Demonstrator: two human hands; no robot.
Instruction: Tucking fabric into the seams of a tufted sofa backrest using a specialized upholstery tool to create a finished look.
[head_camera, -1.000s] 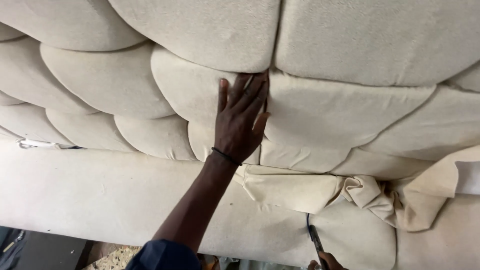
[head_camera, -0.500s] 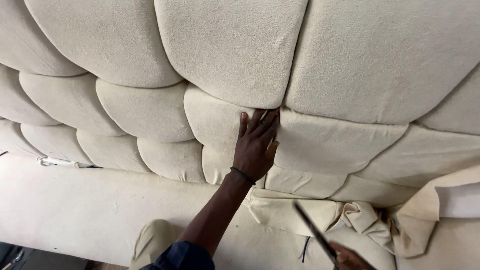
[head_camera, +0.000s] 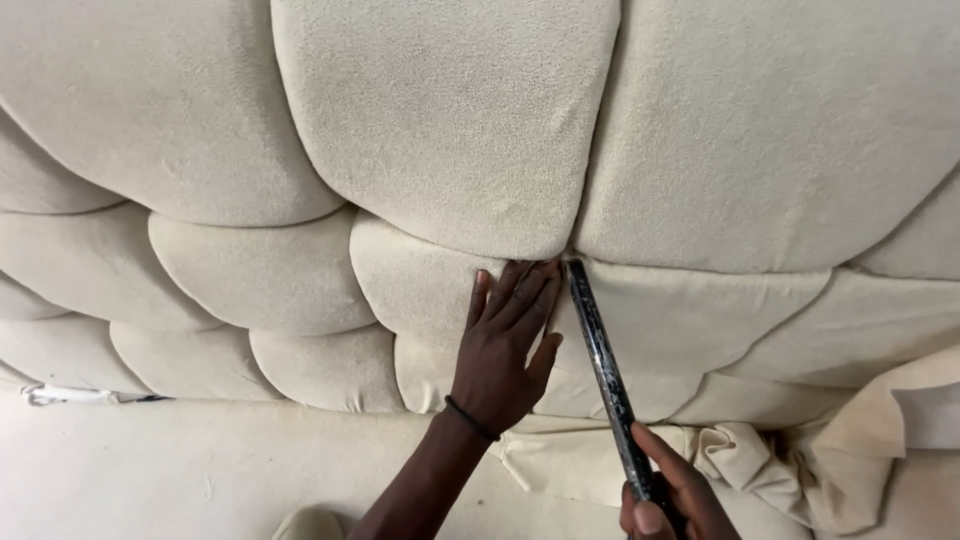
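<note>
A large cream tufted upholstery panel fills the view, made of puffy padded sections with deep seams. My left hand lies flat on it, fingers together, fingertips at the junction of several seams. A thin dark band circles that wrist. My right hand, at the bottom edge, grips a long, thin, dark metal tool. The tool slants upward, and its tip sits in the seam junction right beside my left fingertips.
Loose, crumpled cream fabric bunches at the lower right. A flat cream band runs along the bottom left below the padded rows, with a small white tag at its left end.
The view has closed in on the panel. My right hand has raised the tool from the bottom edge until its tip reaches the seam by my left fingertips. My left hand has stayed on the panel.
</note>
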